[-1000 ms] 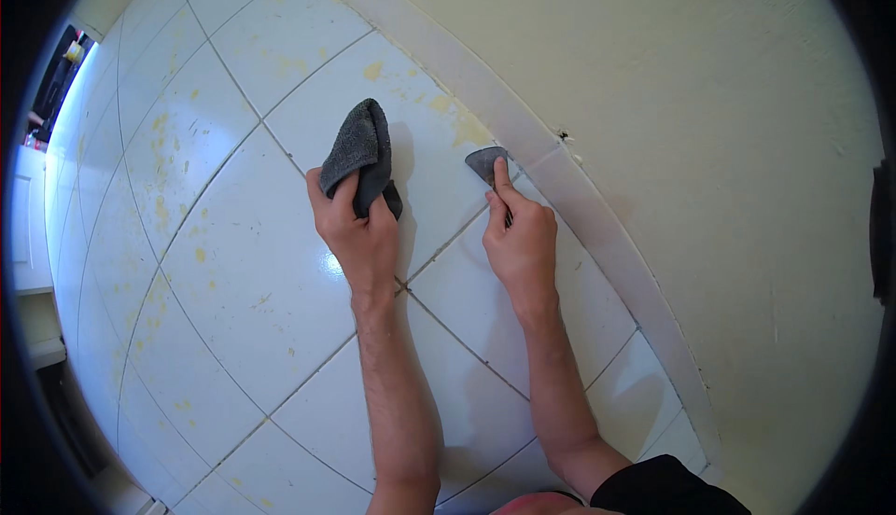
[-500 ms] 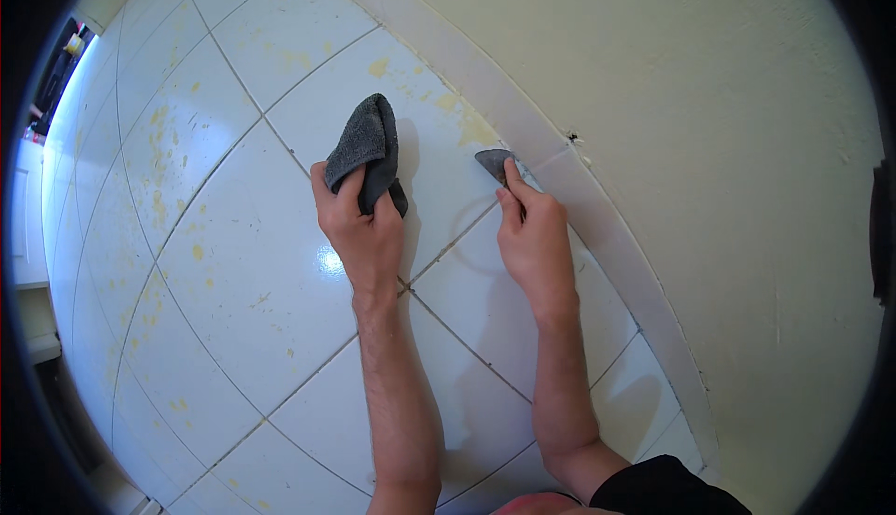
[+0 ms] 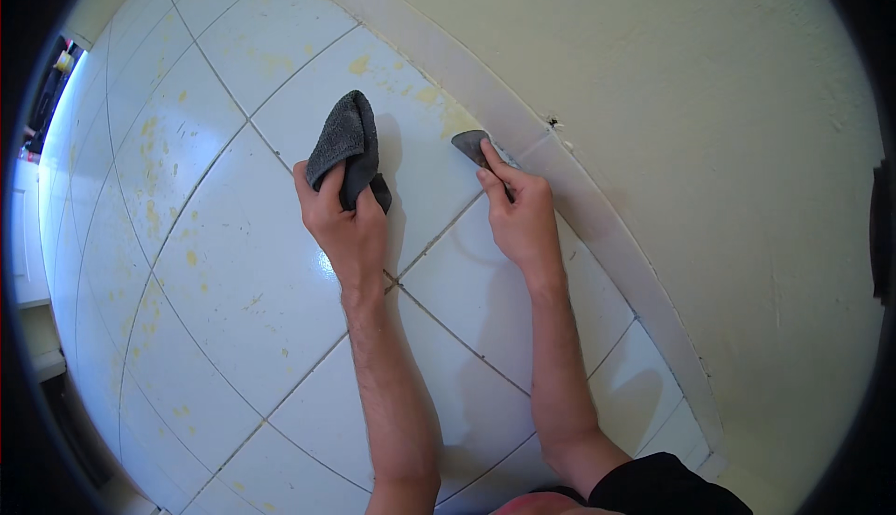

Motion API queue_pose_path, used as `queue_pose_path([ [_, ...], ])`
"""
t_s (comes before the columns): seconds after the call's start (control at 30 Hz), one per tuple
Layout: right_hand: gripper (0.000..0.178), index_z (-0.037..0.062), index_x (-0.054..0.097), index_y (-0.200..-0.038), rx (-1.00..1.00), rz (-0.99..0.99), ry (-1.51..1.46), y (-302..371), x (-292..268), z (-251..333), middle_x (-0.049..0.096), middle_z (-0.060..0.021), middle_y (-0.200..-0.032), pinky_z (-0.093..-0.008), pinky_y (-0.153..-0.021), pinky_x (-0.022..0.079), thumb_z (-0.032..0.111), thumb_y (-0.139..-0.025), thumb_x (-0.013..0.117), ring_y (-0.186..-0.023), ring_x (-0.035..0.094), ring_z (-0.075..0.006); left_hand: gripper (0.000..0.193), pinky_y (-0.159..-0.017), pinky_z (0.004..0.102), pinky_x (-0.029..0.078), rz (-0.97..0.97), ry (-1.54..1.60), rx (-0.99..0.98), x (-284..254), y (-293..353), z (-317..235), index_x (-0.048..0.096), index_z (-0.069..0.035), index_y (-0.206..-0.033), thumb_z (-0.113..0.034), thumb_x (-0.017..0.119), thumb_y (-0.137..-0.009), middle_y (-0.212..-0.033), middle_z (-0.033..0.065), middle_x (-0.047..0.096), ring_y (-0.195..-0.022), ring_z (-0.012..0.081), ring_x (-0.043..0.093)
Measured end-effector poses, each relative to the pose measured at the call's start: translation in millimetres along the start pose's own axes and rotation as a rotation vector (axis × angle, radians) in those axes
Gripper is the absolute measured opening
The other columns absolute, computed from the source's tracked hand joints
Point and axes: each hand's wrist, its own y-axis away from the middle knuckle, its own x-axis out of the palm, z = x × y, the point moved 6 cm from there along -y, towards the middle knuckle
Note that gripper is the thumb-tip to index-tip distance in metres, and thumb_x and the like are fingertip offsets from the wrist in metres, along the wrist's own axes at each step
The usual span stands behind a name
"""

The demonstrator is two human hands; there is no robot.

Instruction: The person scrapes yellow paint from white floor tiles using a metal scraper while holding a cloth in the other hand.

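Observation:
A bunched dark grey cloth [image 3: 343, 146] is gripped in my left hand [image 3: 343, 235], its folded top sticking up past my fingers. It is held over the white tiles, casting a shadow beside it. My right hand [image 3: 525, 221] is closed on a scraper [image 3: 471, 146] with a dark, wide metal blade; most of its handle is hidden in my fingers. The blade lies against the tiled floor [image 3: 448, 272] near the skirting, at the edge of a yellowish stain [image 3: 454, 123].
Pale skirting tiles [image 3: 467, 67] run along the floor at the foot of a cream wall [image 3: 691, 142] on the right. More yellow spots [image 3: 149, 170] are scattered over the tiles at left. Dark objects [image 3: 47, 86] and a white door-like panel [image 3: 28, 235] stand at the far left edge.
The scraper blade has moved slightly forward and left, now covering part of the yellowish stain. The whole view has shifted a little; the cloth stays in my left hand.

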Motion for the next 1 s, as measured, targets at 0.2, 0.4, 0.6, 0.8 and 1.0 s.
queue_pose_path([
  [0.2,0.034,-0.0024,0.065,-0.131,0.004,-0.003,0.216,17,1,22,0.069,-0.0251,-0.115,-0.0339,-0.064,0.048,0.014,-0.102,0.06,-0.059,0.045,-0.0177,0.027,-0.081,0.0338,0.052,-0.071,0.028,0.048,-5,-1,-1,0.069,0.005,-0.106,0.011,0.06,-0.081,-0.103,0.0151,0.055,-0.089,0.0309,0.061],
  [0.4,0.036,-0.0022,0.065,-0.132,0.107,0.024,0.032,7,-9,-1,0.072,-0.0249,-0.112,-0.0325,-0.063,0.047,0.016,-0.102,0.061,-0.06,0.044,-0.0155,0.031,-0.09,0.033,0.051,0.012,0.055,-0.03,3,1,3,0.068,0.009,-0.114,0.012,0.058,-0.085,-0.115,0.016,0.058,-0.101,0.0294,0.064],
  [0.6,0.037,-0.0013,0.064,-0.133,0.154,0.055,-0.011,5,-12,0,0.072,-0.0243,-0.118,-0.0311,-0.064,0.047,0.019,-0.102,0.063,-0.064,0.044,-0.0127,0.031,-0.091,0.0331,0.051,-0.002,0.01,-0.012,-1,0,-1,0.068,0.009,-0.114,0.012,0.058,-0.085,-0.116,0.016,0.058,-0.102,0.0294,0.063],
  [0.8,0.036,-0.0012,0.065,-0.133,0.055,0.023,0.003,5,-14,-2,0.071,-0.0236,-0.122,-0.0319,-0.081,0.053,0.018,-0.102,0.062,-0.078,0.062,-0.0151,0.029,-0.091,0.033,0.051,-0.003,0.013,-0.013,1,0,-3,0.068,0.009,-0.112,0.012,0.057,-0.085,-0.115,0.0158,0.057,-0.102,0.0294,0.063],
  [1.0,0.036,-0.0007,0.065,-0.133,0.072,0.042,0.064,5,-15,0,0.072,-0.0239,-0.12,-0.0327,-0.074,0.051,0.02,-0.103,0.062,-0.07,0.055,-0.0148,0.029,-0.089,0.0331,0.052,0.011,0.021,-0.026,1,0,1,0.068,0.01,-0.113,0.012,0.057,-0.086,-0.113,0.0155,0.057,-0.101,0.0291,0.063],
])
